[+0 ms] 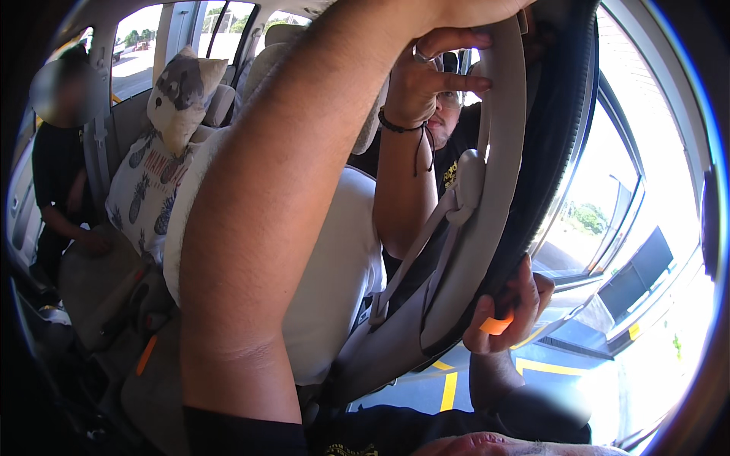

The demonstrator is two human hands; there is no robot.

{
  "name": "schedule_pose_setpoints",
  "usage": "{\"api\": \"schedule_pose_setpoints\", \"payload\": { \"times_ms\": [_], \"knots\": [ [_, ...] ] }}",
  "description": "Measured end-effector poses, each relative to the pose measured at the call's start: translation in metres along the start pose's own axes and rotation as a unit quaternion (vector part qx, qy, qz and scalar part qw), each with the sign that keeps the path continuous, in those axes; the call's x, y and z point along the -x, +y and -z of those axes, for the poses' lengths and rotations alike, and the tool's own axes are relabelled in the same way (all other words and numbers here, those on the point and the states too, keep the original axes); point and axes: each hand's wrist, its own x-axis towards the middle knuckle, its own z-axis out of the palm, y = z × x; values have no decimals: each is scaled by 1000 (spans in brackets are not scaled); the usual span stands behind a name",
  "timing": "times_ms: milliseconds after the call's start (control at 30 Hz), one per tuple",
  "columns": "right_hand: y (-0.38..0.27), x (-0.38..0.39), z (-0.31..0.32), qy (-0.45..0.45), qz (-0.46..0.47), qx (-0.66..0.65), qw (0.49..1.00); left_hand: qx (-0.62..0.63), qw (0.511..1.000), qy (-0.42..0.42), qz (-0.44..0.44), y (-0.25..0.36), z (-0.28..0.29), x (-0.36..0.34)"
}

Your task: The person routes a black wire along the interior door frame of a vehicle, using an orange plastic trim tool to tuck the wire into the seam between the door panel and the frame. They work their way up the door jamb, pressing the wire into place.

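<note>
Left hand: my left arm [266, 205] rises from the lower edge up to the top of the view; the hand itself is cut off by the edge at the top, so I cannot tell how my fingers lie or what they hold.
Right hand: my right hand [508, 311] is low on the right, fingers curled tight around the lower edge of the trim [502, 175], with a small orange tool [496, 325] pinched against it.
Trim: a long pale grey pillar panel, curving from the top of the view down to my right hand; it lies just inside the black door seal [559, 129].
Belt: a grey strap [426, 243] runs from a fitting on the trim down toward the seat.
Other hand: another person's hand [426, 83], with a dark cord on the wrist, grips the trim's upper part with spread fingers; that person sits behind the trim.
Seat: a pale grey seat back [334, 281] stands behind my left arm.
Cushion: a white cushion with a pineapple print [148, 190] leans on the back seat, left of my arm.
Second person: someone in dark clothes [57, 175] stands at the far left door.
Outside: through the open door on the right, yellow lines on the pavement [449, 389].
</note>
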Motion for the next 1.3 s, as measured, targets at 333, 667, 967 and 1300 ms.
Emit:
{"api": "schedule_pose_setpoints", "payload": {
  "times_ms": [333, 667, 967, 1300],
  "knots": [
    [-6, 1, -5, 1, -8, -26, 1000, -272, 940, 3, -205, 1, 18, -6],
    [-5, -5, -4, -4, -7, -40, 999, -243, 962, -48, -112, 30, 14, -11],
    [-7, -8, -2, -19, -7, -44, 999, -225, 971, -75, -21, 48, 18, -12],
    [-7, -5, -4, -18, -7, -48, 999, -214, 974, -62, -31, 42, 18, -3]
  ]
}}
